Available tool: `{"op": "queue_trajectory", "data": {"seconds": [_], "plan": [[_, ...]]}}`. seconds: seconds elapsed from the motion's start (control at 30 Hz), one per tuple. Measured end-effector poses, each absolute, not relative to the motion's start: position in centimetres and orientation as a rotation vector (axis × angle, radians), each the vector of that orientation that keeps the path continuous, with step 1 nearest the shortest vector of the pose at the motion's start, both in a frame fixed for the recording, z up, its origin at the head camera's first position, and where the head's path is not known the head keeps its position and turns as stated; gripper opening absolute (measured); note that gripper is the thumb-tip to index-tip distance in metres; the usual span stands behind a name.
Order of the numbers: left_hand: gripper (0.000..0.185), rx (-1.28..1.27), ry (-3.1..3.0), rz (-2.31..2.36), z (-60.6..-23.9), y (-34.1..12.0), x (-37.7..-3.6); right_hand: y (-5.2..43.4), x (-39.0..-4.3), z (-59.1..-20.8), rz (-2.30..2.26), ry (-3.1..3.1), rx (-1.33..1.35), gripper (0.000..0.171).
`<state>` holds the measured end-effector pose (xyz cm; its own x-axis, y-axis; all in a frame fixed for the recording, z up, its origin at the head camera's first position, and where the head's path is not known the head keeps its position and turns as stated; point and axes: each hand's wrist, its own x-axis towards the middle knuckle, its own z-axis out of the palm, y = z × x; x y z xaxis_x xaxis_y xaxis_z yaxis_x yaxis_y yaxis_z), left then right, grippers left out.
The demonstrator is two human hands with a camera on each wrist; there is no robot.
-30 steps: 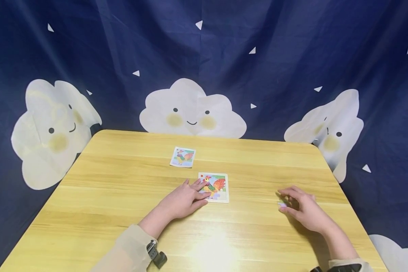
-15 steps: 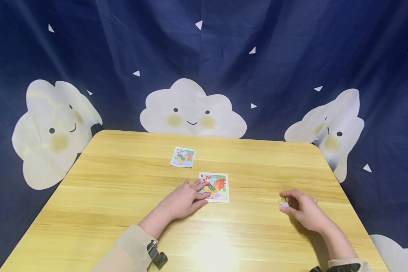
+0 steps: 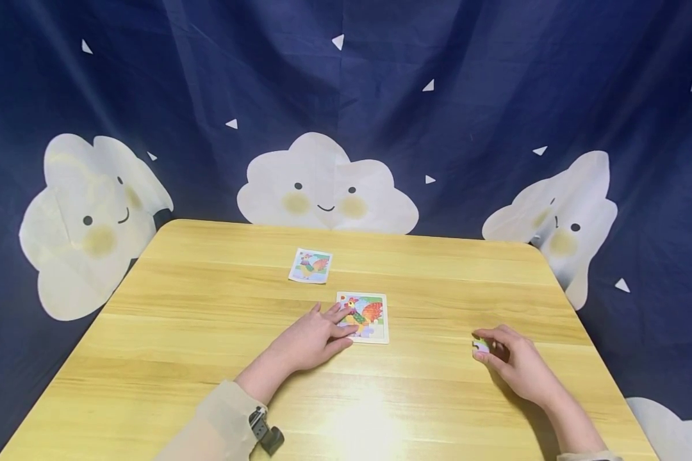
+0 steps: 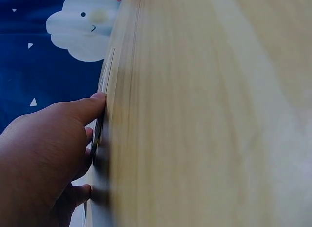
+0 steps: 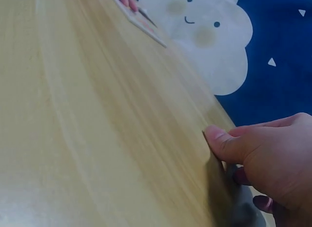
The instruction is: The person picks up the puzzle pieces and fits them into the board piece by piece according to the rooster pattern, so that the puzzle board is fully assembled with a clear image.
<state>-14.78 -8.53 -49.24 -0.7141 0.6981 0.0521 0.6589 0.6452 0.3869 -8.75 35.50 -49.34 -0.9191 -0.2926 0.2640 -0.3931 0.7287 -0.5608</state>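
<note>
Fingers [image 3: 487,339] around puzzle piece [image 3: 481,346]

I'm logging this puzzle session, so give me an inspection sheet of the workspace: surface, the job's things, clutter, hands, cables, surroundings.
Surface: wooden table, with a bright glare patch near the front edge.
Job's things: puzzle board at the middle, rooster picture mostly filled in; small puzzle piece at the right.
Clutter: picture card lying flat beyond the board, apart from it.
Hands: left hand rests flat with fingers on the board's left edge; right hand pinches the piece low over the table.
Cables: nothing seen; a strap with a buckle shows at the left sleeve.
Surroundings: dark blue backdrop with smiling clouds and white triangles.
</note>
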Motion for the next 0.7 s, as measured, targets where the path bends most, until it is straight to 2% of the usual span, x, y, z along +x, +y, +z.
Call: {"op": "queue_trajectory", "data": {"seconds": [0.7], "plan": [[0.039, 1.150, 2.753, 0.604, -49.10, -8.52, -14.83, 35.65, -8.45, -49.04, 0.625, -2.774, 0.714, 0.047]]}}
